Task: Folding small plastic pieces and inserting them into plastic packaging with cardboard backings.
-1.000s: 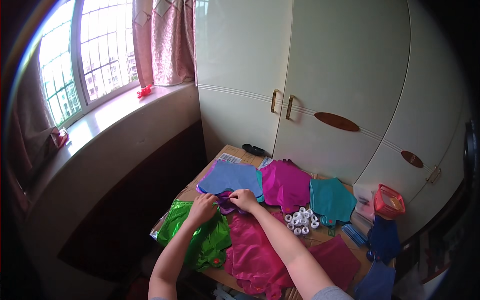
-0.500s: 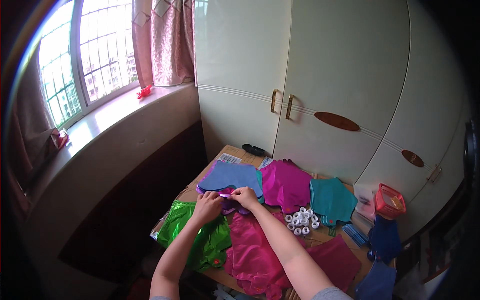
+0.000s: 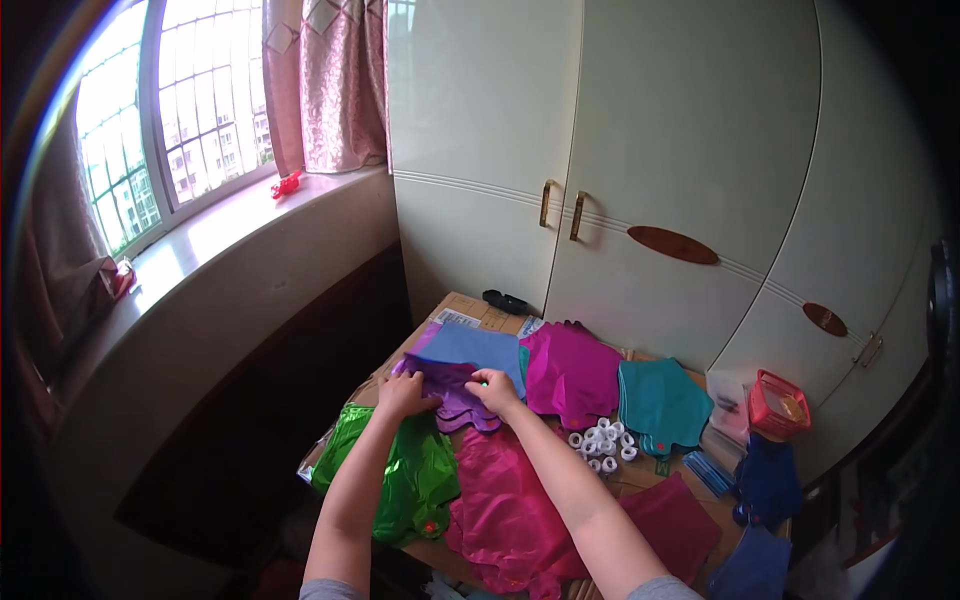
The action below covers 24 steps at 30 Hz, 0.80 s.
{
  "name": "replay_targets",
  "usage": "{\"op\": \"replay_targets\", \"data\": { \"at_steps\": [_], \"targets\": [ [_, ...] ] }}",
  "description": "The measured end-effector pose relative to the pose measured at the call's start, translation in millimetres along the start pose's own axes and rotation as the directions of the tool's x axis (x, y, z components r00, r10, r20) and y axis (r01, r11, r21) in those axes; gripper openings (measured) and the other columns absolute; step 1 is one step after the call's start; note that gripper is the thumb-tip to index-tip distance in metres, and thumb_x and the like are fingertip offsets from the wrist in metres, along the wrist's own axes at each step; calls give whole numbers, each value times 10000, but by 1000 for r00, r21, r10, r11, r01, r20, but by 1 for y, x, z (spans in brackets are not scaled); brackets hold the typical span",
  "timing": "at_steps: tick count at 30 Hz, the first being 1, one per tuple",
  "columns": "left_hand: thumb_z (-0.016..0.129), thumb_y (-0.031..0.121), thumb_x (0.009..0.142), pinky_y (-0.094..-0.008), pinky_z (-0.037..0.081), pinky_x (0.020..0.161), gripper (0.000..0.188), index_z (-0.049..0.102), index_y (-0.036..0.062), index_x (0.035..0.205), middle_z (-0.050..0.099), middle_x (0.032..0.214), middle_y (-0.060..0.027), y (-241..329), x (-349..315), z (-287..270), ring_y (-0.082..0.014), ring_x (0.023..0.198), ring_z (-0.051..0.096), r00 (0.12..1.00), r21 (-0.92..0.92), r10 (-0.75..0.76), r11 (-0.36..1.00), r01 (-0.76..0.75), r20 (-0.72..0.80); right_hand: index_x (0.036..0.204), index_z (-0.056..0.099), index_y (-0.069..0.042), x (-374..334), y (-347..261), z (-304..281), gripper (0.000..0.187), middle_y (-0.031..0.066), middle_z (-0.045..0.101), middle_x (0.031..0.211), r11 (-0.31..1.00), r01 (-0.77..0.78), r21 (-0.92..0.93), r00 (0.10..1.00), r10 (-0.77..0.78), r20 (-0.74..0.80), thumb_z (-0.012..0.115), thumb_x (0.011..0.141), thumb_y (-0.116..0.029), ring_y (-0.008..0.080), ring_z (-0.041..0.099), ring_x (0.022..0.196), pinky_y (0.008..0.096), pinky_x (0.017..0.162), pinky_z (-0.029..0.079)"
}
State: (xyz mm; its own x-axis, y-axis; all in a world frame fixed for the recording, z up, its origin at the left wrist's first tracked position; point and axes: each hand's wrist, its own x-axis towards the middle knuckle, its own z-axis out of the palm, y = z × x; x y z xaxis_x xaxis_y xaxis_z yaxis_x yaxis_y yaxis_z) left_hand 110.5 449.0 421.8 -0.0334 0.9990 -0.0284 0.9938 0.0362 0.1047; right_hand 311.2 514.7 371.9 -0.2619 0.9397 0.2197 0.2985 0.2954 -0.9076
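A purple, shiny flat piece with a wavy edge [image 3: 447,381] lies in front of a light blue flat piece [image 3: 470,346]. My left hand [image 3: 404,396] closes on its left side, the fingers gripping the purple edge. At its right side my right hand [image 3: 496,393] is closed in a pinch. Something small and pale shows at those fingertips, too small to name. Closest to my left forearm is a crinkled green foil-like piece [image 3: 405,480]. Beneath my right forearm spreads a stack of glossy pink pieces [image 3: 505,505].
Several small white rolls [image 3: 603,445] are grouped right of my right hand. Magenta [image 3: 570,372] and teal [image 3: 664,398] stacks lie behind them on the cardboard [image 3: 470,308]. A red basket [image 3: 780,402] and dark blue pieces [image 3: 768,480] occupy the right side. Cabinet doors [image 3: 690,150] rise behind.
The white band that was between my hands no longer shows there. My hands have moved apart, and the purple piece is now lifted and spread between them, covering part of the light blue one.
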Motion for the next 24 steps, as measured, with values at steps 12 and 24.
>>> {"op": "replay_targets", "data": {
  "at_steps": [12,24],
  "targets": [
    [695,734,529,-604,264,1043,982,495,177,1312,413,1382,-198,3,11,-3,-357,1307,363,996,-14,8,1000,-7,88,856,616,-23,19,-133,-145,129,178,612,721,784,337,-522,546,-614,-569,623,845,-151,360,606,677,409,594,453],
    [569,350,787,-536,377,894,383,627,157,1113,598,1191,-110,-45,-52,-32,-283,1154,534,988,-442,-151,889,123,-28,614,504,-127,-128,-189,16,93,20,508,679,57,823,-565,376,-800,467,556,690,-116,162,575,629,282,535,477]
  ]
}}
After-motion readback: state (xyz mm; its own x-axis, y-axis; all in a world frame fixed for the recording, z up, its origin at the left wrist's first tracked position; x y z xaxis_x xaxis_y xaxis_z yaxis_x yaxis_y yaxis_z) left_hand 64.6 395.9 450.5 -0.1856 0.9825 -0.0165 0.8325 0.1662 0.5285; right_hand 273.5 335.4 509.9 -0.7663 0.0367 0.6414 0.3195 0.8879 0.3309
